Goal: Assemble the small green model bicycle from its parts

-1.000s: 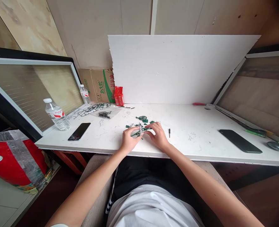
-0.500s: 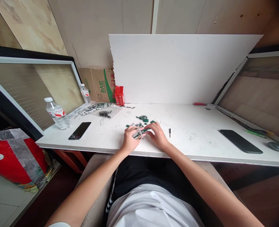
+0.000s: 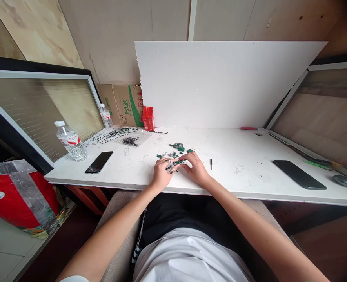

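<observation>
Between both hands, just above the white table, is a small green and silver model assembly (image 3: 171, 166). My left hand (image 3: 160, 175) is closed around its left end. The fingertips of my right hand (image 3: 195, 167) pinch the green end of the same assembly from the right. Its exact shape is partly hidden by the fingers. Behind the hands lie loose green plastic parts (image 3: 181, 149), a round green piece (image 3: 177, 145) and some small grey bits. A short black screwdriver-like tool (image 3: 211, 164) rests right of my right hand.
A dark phone (image 3: 99, 162) and water bottle (image 3: 71, 141) stand on the left. Farther back are black part frames (image 3: 118, 134), a plastic bag of dark pieces (image 3: 131, 141), a red box (image 3: 148, 118) and a carton (image 3: 123, 105). On the right lie a black slab (image 3: 299, 174) and mouse (image 3: 345, 181).
The held assembly has shifted and turned slightly, with the left hand moving a little to the left. Both hands keep their grip on it.
</observation>
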### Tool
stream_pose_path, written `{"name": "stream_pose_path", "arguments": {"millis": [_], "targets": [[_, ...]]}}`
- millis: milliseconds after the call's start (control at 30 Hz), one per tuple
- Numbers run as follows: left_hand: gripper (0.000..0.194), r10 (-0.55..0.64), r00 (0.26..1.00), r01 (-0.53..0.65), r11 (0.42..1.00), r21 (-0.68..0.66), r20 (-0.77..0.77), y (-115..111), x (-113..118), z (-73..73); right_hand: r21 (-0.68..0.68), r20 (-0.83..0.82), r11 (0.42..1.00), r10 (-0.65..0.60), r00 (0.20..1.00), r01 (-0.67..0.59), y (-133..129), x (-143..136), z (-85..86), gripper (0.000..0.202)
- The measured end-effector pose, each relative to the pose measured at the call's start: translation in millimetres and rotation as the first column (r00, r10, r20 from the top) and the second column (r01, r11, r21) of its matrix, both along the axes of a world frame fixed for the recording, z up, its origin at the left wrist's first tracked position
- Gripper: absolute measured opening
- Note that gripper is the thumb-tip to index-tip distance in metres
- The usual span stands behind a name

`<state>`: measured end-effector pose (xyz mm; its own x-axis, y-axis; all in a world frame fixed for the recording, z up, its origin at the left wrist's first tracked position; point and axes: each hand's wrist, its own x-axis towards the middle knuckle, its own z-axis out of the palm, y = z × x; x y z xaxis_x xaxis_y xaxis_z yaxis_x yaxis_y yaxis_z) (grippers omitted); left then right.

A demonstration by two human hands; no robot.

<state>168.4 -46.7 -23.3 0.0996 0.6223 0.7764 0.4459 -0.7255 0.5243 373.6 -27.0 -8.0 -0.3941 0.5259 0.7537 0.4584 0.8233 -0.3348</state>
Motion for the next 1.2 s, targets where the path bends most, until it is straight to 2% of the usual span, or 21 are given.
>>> {"name": "stream_pose_path", "arguments": {"millis": [333,667,833,967,1100,1200], "targets": [[0.022,0.029,1.0,-0.029,0.999,-0.014,0.006,-2.5,0.3,2.5,-0.047,0.031,0.999,0.014,0.999,-0.012,-4.3,-1.8,3.1,0.013],[0.02,0.052,0.999,-0.051,0.998,-0.038,0.012,-3.2,0.4,2.9,-0.12,0.015,0.992,0.04,0.999,-0.038,-4.5,-1.7,-0.3,0.029],[0.019,0.035,0.998,-0.029,0.996,-0.088,0.061,-4.2,1.4,3.9,-0.074,0.011,0.996,0.043,0.999,-0.042,-3.6,-1.7,-1.2,0.042],[0.02,0.031,0.994,-0.019,0.994,-0.108,0.108,-3.4,2.1,4.4,0.006,-0.006,0.999,-0.032,0.999,0.032,-4.2,-2.1,0.3,0.044],[0.021,0.058,0.987,-0.035,0.988,-0.151,0.152,-1.7,2.7,2.7,0.117,-0.056,0.985,-0.12,0.991,0.126,-6.1,-2.1,3.4,0.034],[0.024,0.058,0.979,-0.021,0.982,-0.186,0.196,-0.5,3.0,0.1,0.114,-0.053,0.985,-0.124,0.991,0.13,-8.8,-2.7,6.4,0.021]]}}
